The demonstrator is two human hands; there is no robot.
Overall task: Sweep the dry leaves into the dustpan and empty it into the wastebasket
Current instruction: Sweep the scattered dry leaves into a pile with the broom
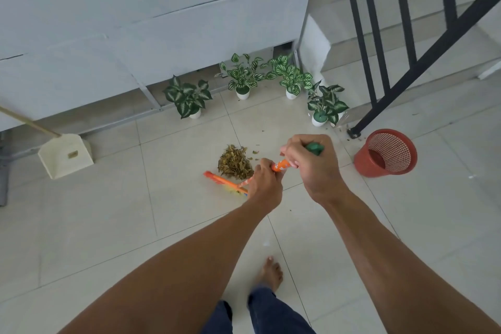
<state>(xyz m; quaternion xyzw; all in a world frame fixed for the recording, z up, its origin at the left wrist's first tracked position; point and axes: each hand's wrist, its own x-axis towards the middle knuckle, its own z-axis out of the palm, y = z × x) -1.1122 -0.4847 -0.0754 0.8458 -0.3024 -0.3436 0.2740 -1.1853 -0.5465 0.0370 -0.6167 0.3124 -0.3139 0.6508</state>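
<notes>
Both hands are clamped on the broom handle (283, 164): right hand (311, 163) uppermost near the green end cap, left hand (264, 184) just below it. The broom head (225, 180) rests on the tiles just left of the left hand, touching the near edge of the dry leaves (235, 163), heaped just beyond. Dustpan (66, 156) stands far left against the wall; wastebasket (386, 153) near right. Recommendation: fetch the dustpan close, then use short, low strokes to avoid scattering; strays lie beyond the pile.
</notes>
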